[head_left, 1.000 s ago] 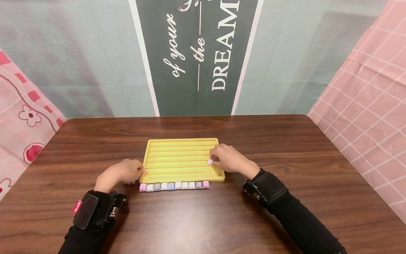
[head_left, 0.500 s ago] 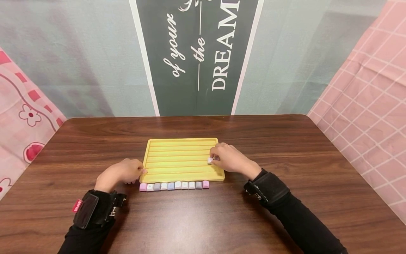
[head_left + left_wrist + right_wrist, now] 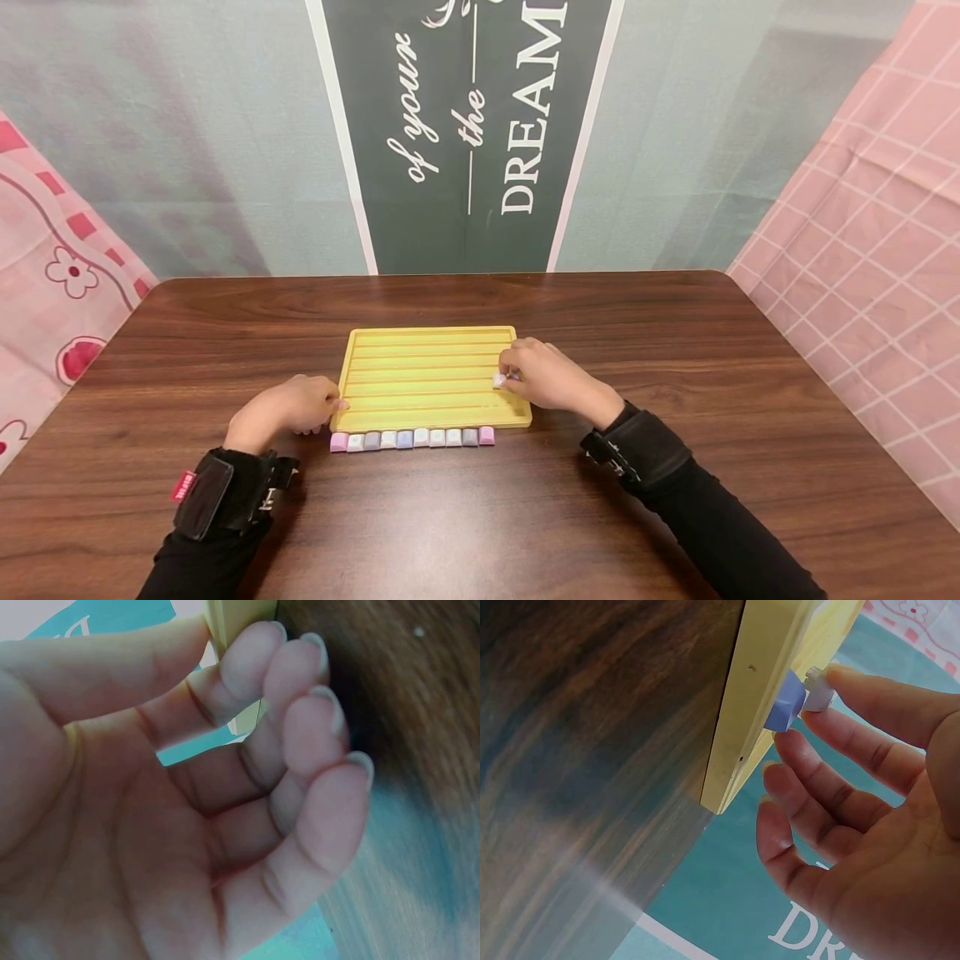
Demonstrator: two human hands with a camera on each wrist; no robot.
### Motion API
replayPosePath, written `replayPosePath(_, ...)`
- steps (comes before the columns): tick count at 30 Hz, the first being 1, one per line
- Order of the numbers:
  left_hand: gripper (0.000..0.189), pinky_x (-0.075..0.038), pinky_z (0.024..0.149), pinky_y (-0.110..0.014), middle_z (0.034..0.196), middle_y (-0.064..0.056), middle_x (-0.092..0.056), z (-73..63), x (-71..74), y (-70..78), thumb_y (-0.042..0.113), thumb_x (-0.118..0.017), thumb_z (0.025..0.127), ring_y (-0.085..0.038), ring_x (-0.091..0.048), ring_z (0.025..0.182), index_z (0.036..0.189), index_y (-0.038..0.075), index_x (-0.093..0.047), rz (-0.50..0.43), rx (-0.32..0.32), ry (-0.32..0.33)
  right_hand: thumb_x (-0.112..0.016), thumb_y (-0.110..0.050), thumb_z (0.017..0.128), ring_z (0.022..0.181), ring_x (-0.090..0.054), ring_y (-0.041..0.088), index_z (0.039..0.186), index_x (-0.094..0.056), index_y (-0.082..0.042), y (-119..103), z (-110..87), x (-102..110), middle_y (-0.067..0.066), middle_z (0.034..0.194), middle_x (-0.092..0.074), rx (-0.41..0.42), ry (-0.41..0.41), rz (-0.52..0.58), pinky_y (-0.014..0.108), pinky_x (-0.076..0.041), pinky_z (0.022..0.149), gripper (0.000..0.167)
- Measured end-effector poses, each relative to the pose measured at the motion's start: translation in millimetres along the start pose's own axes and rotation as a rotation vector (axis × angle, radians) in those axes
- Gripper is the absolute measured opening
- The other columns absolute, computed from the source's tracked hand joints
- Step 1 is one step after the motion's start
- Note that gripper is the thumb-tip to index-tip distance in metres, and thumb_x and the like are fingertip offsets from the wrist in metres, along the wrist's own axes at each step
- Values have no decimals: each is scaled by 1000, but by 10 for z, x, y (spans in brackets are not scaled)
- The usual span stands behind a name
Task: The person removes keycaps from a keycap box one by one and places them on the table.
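A yellow ridged tray (image 3: 427, 375) lies on the brown table. At its left edge my left hand (image 3: 296, 404) grips the rim between thumb and fingers; the left wrist view shows the tray's edge (image 3: 232, 619) there. Over the tray's right side, my right hand (image 3: 543, 375) pinches a small white keycap (image 3: 820, 691) between thumb and index finger. A blue-purple keycap (image 3: 786, 703) stands in the tray right beside it, close to the right wall. In the head view the right fingers partly hide both keycaps.
A row of white, grey, blue and pink keycaps (image 3: 405, 439) lies along the tray's front edge. The wooden table (image 3: 637, 333) extends around the tray, with a lettered cloth (image 3: 465, 167) hanging behind it and pink cloths at the sides.
My right hand has shifted very slightly right, and the white keycap it pinches has tilted and moved a little. The left hand and the tray stay put.
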State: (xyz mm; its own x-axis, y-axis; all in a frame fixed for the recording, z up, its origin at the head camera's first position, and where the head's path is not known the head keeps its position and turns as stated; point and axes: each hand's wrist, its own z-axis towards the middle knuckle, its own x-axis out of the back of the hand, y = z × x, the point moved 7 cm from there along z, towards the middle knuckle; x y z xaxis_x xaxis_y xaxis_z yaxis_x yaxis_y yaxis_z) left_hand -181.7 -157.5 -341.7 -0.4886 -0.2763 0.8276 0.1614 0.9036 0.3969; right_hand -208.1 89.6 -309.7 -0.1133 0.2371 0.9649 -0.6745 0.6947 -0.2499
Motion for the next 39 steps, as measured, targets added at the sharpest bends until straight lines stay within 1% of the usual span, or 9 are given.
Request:
replayPosePath(8,29,-39,51,-29,59,-3,-49,1,0,3,15,-47,95,-15,-47,53,68,6,-52,-4,-6,4,-68,-14,82,69,-45,13,77,-62,-10,-2,-29,2,0,75,-52,-11,-6,-10,25,-39,57,9)
replayPosePath(18,28,-40,52,-29,58,-3,-50,0,-5,21,14,-48,94,-14,-49,52,68,7,-51,3,0,6,-67,-17,84,70,-42,15,77,-60,-11,-22,-69,30,1,73,-47,-32,-17,-20,26,-34,59,11)
replayPosePath(24,28,-40,52,-29,59,-3,-49,-4,6,17,15,-47,95,-15,-48,53,68,6,-51,5,-7,3,-67,-17,83,70,-42,15,77,-60,-11,-28,-87,31,1,73,-48,-40,-27,-7,27,-34,59,12)
replayPosePath(32,28,-39,52,-29,59,-3,-49,-1,6,13,15,-47,95,-15,-48,53,69,6,-52,10,-3,-3,-67,-16,83,68,-41,13,74,-58,-12,-51,-110,26,1,72,-47,-25,-35,8,25,-34,56,14)
replayPosePath(39,27,-40,52,-28,60,-3,-49,7,1,-5,15,-47,95,-15,-48,54,70,6,-52,6,5,-7,-67,-15,82,67,-41,12,72,-57,-13,-92,-143,13,0,71,-47,20,-47,5,25,-33,57,15)
